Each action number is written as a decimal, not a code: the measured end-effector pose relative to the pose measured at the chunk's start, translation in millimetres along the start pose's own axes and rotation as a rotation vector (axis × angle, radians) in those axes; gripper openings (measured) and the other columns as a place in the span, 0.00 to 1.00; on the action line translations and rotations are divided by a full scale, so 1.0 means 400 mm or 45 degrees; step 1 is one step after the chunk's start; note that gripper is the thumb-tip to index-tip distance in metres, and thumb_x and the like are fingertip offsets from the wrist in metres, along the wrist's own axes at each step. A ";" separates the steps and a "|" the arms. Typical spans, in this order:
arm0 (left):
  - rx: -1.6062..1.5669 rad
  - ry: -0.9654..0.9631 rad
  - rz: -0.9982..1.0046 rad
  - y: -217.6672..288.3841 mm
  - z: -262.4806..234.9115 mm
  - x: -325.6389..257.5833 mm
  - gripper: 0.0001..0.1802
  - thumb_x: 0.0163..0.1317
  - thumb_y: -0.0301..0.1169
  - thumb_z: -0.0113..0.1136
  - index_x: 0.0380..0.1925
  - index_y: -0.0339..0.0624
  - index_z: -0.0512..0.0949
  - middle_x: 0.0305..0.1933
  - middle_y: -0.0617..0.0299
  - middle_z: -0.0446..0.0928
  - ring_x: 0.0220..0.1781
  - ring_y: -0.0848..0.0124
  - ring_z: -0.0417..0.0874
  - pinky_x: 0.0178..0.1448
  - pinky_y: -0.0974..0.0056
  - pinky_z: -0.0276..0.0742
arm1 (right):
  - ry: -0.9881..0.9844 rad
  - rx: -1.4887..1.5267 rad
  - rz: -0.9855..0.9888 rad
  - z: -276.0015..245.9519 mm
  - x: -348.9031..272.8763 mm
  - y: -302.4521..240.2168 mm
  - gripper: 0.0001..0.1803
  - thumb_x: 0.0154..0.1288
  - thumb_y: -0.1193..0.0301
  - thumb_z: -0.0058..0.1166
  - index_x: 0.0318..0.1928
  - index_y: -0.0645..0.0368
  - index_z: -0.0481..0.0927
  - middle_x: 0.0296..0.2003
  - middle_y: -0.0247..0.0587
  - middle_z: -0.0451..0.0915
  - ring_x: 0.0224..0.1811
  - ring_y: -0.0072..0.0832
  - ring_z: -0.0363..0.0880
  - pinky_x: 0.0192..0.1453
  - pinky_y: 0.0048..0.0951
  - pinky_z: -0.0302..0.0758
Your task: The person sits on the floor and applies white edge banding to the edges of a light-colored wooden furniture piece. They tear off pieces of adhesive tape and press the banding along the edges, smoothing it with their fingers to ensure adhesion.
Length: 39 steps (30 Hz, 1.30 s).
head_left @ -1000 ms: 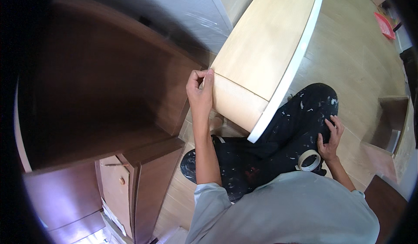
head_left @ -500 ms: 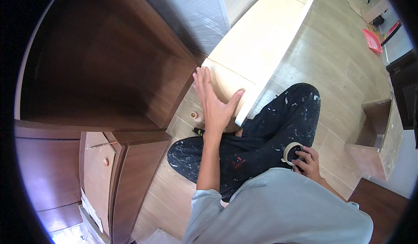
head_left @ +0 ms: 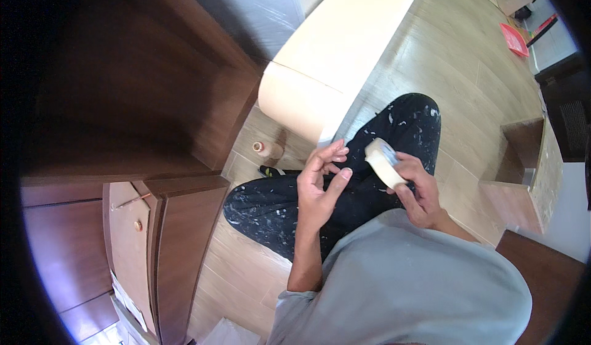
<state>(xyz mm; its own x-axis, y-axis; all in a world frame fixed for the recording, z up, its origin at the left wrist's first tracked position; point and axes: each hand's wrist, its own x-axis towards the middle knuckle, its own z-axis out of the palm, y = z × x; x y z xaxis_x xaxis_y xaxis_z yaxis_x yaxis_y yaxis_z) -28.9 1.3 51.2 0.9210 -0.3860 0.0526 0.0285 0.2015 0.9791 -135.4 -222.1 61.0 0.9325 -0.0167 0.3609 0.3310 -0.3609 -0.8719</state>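
My right hand point(head_left: 420, 191) grips a roll of cream masking tape point(head_left: 386, 167) by its near side, held above my paint-spattered trousers. To the left of the roll, my left hand point(head_left: 321, 182) is raised with fingers apart and slightly curled, holding nothing. A gap separates its fingertips from the tape. Just beyond the left hand is the rounded end of a long pale wooden piece point(head_left: 301, 103) with a white edge strip, stretching away to the upper right.
A dark brown open cabinet point(head_left: 154, 74) stands at the left. On the floor near my foot is a small bottle point(head_left: 266, 149). A brown cabinet part point(head_left: 136, 234) carries a thin brush. At the right are a wooden box point(head_left: 523, 178) and a pink dustpan point(head_left: 513, 40).
My left hand has come off the pale wooden piece and drawn back toward the tape. My right hand has lifted the tape roll from my lap and moved it forward and left.
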 end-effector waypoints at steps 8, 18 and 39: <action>0.031 0.025 0.040 0.042 -0.008 -0.006 0.29 0.63 0.26 0.74 0.66 0.35 0.81 0.64 0.55 0.83 0.60 0.70 0.83 0.59 0.65 0.77 | -0.105 0.015 -0.121 0.021 0.059 -0.017 0.07 0.75 0.73 0.60 0.48 0.63 0.81 0.42 0.44 0.82 0.47 0.45 0.82 0.72 0.57 0.73; 0.231 0.231 0.243 0.062 0.027 0.016 0.05 0.66 0.18 0.73 0.37 0.34 0.84 0.43 0.56 0.84 0.41 0.75 0.82 0.46 0.69 0.79 | -0.087 -0.158 -0.087 0.038 0.079 -0.056 0.17 0.67 0.69 0.71 0.53 0.64 0.85 0.40 0.47 0.85 0.42 0.44 0.85 0.55 0.45 0.79; 0.500 0.590 0.377 0.064 -0.098 0.235 0.04 0.73 0.22 0.68 0.39 0.34 0.81 0.45 0.58 0.81 0.48 0.72 0.81 0.58 0.64 0.77 | -0.311 -0.539 -0.041 -0.038 0.267 -0.143 0.32 0.66 0.76 0.69 0.71 0.60 0.78 0.35 0.46 0.83 0.36 0.40 0.78 0.40 0.41 0.78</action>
<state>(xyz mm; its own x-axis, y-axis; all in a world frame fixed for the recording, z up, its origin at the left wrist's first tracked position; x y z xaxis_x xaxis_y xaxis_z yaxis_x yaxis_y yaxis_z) 73.7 5.7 73.5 0.9422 0.0787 0.3256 -0.3134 -0.1364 0.9398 -57.0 -217.3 154.5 0.9463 0.2014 0.2529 0.3192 -0.7061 -0.6321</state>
